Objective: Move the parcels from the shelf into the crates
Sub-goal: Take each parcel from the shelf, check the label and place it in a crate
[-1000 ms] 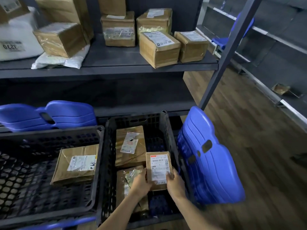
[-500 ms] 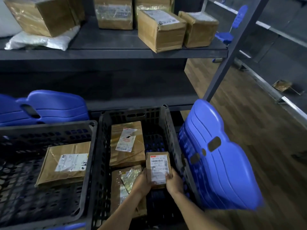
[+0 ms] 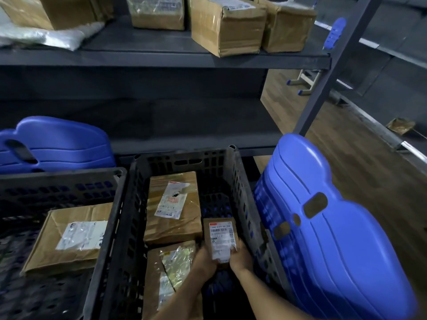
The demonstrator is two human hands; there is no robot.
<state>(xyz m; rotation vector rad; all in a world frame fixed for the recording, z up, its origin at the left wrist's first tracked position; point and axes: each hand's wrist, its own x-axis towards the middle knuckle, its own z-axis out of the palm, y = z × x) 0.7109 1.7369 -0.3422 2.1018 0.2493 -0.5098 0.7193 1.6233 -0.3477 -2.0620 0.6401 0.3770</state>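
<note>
Placing step. Left hand (image 3: 204, 259) and right hand (image 3: 240, 256) both grip the small labelled parcel (image 3: 220, 239), low inside the right crate (image 3: 233, 155), by its right wall, beside two parcels already lying there. Next, likely: set it flat on the crate floor, let go, reach back to the shelf (image 3: 161, 58), where cardboard boxes (image 3: 226, 24) remain.

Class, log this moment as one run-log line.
left hand, right hand hold small brown cardboard parcel | place: inside right-hand black plastic crate | grey metal shelf: brown cardboard boxes remain
</note>
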